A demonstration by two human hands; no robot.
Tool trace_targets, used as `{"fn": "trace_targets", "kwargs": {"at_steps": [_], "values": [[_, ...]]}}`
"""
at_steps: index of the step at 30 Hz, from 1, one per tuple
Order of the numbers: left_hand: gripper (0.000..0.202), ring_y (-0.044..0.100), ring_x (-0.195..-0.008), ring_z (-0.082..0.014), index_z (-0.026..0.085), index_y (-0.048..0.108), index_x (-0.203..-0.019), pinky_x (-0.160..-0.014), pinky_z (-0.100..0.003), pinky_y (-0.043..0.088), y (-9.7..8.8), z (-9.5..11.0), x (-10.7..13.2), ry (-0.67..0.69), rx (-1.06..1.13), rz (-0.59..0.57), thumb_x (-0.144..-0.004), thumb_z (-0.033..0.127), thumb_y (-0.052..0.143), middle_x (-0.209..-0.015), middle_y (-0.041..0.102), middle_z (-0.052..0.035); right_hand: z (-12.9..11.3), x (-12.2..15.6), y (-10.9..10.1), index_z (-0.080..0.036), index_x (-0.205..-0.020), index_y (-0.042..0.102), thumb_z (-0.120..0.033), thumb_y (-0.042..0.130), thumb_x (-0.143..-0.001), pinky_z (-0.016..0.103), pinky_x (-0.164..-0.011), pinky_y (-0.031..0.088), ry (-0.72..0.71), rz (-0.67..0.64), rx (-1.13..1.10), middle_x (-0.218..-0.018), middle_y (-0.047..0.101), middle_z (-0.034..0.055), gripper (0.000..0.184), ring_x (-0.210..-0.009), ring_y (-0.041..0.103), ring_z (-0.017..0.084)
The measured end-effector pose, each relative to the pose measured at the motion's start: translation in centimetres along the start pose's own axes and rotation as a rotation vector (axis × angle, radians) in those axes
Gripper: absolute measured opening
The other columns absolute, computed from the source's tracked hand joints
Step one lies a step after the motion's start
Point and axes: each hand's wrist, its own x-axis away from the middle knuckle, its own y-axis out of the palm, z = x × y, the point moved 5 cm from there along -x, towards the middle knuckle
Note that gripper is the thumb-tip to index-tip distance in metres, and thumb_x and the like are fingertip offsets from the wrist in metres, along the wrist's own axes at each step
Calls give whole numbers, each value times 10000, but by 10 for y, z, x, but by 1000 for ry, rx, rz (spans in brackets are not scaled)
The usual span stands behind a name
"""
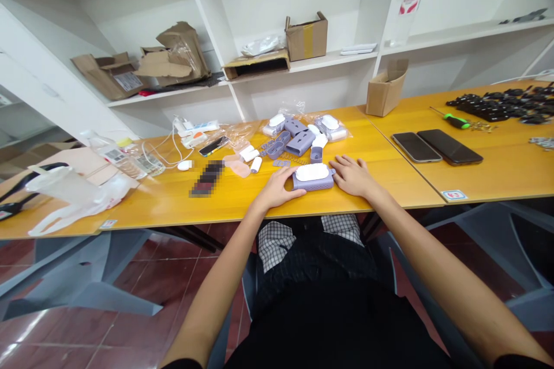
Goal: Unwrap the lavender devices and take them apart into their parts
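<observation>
A lilac perforated plastic casing with a white rounded top lies on the yellow wooden table, near its front edge. My left hand rests across the casing's left end, with the fingers over it. My right hand lies flat on the table, its fingertips against the casing's right end. Behind the casing sits a jumble of lilac plastic parts, white cylinders and clear plastic bags. The casing's underside is hidden.
Two phones and a green-handled screwdriver lie on the adjoining table at right, beside several black parts. A white plastic bag sits at the left. A cardboard box stands at the back, below white shelves.
</observation>
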Motion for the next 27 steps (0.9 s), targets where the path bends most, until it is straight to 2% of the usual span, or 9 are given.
{"fn": "trace_targets", "kwargs": {"at_steps": [5,22,27], "values": [[761,536,-1460,-349,243,558,-1533,-1273,-520,395,-2,4,0,59,1,23,-887,563,800,-1566,568,-125,0,0,-1,-220,-1475,625,-375,363,-1052,733,-1174,323,0,15,4,-1651,517,172,521,-1524,441,417],[737,554,-1440,-320,293,550,-1543,-1266,-496,405,-4,8,1,103,36,18,-902,562,794,-1531,597,-91,-2,1,-2,-210,-1517,607,-368,385,-1056,749,-1191,313,19,-7,-7,-1684,474,177,534,-1557,418,417],[760,531,-1466,-337,274,551,-1542,-1280,-511,381,-4,7,1,83,29,20,-889,571,802,-1557,587,-104,4,-1,-10,-281,-1405,720,-393,398,-1073,766,-1205,292,4,22,-203,-1592,604,104,476,-1526,472,420]]}}
